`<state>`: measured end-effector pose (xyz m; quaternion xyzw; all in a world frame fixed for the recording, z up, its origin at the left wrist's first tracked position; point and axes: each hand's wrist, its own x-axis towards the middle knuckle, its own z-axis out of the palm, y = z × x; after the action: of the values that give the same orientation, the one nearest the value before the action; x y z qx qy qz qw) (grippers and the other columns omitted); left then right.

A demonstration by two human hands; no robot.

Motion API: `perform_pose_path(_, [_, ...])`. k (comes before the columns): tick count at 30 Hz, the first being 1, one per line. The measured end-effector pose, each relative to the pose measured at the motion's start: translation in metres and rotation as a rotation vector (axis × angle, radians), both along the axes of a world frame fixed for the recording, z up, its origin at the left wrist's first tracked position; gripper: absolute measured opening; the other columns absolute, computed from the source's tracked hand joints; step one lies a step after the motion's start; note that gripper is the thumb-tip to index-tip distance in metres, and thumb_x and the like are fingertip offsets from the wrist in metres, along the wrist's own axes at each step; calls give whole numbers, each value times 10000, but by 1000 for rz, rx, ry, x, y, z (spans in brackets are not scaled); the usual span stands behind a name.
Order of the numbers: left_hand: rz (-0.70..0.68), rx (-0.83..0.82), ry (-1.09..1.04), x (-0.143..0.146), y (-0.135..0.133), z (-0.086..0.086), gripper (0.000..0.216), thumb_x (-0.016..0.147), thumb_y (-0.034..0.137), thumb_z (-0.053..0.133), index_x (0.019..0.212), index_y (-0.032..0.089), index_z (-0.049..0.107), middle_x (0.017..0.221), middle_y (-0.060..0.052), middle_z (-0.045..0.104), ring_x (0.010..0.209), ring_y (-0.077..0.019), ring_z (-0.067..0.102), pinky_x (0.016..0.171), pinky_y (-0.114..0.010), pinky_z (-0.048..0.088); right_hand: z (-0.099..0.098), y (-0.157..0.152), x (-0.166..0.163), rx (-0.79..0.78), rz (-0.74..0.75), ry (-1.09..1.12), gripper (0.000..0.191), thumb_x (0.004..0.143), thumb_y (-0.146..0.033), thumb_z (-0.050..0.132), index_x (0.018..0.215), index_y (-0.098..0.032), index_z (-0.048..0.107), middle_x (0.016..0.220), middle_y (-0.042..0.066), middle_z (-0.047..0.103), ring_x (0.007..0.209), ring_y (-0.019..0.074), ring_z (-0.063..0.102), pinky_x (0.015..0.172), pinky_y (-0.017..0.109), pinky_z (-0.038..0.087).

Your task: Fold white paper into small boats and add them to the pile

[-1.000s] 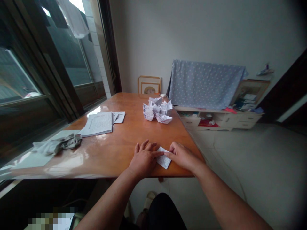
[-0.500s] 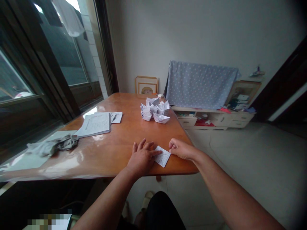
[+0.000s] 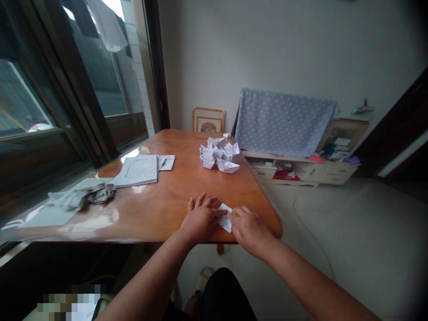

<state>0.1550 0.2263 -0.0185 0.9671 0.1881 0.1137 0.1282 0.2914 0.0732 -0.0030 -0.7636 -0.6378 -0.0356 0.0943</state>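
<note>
Paper sheet (image 3: 225, 217) lies on wooden table (image 3: 157, 218); left hand (image 3: 199, 218) spread against it, right hand (image 3: 249, 230) with fingers pressed together on it.

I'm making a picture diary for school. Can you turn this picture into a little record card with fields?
Left hand: flat on the table, fingers spread, fingertips touching the folded paper
Right hand: fingers on the paper's other side
Table: wooden table
Also on table: paper boats, printed sheets, grey cloth
Behind table: dotted blue cloth over a white cabinet
</note>
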Motion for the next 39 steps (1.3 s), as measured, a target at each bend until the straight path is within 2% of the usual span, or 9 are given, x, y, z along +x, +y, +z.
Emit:
perform_pose_path(8, [-6,-92,36,2,8,-1,463,940,220,515,1287,499,644,1595,37,414,1523,-349,215,1176,-674,127,10,0,-6,-77,6,-115,262,1001,-243,447,1129,-202,672,1055,112,674,987,265,573,820,366,436])
perform_pose_path(15, [-28,-181,27,2,17,4,419,973,209,452,1238,422,697,1524,13,519,1475,-255,338,1206,-568,167,22,-1,-5,-126,78,-130,274,1006,-306,462,1180,-209,651,1105,107,665,1010,263,568,826,367,437])
perform_pose_path(21, [-78,-196,18,0,25,10,364,967,236,493,1228,356,716,1458,-15,587,1393,-229,454,1199,-477,247,29,1,-5,-170,136,-146,371,1002,-357,445,1310,-226,605,1235,122,637,1091,285,558,875,393,438])
perform_pose_path(24, [-127,-183,-4,-1,28,10,364,965,237,490,1232,335,717,1430,-18,611,1357,-217,491,1187,-438,284,31,1,-3,-177,165,-150,400,998,-396,445,1318,-220,608,1233,137,631,1093,297,561,880,405,437])
perform_pose_path(27, [-155,-161,-23,-1,30,7,360,968,244,487,1228,328,721,1411,-21,626,1334,-219,514,1171,-424,310,33,1,-3,-177,183,-156,423,975,-450,480,1295,-213,624,1197,144,633,1072,308,565,878,415,438])
perform_pose_path(32, [-218,-134,-48,3,39,-2,349,971,253,493,1223,298,730,1376,-45,649,1285,-240,555,1138,-412,347,38,5,-8,-196,240,-206,501,937,-480,521,1378,-248,567,1234,148,603,1065,321,572,867,432,451])
perform_pose_path(39, [-284,-192,-164,7,48,-12,329,947,227,512,1136,272,777,1280,-64,706,1184,-257,613,1074,-400,405,43,11,-9,-259,267,-250,555,926,-587,503,1366,-257,573,1218,164,598,1067,346,580,846,452,468])
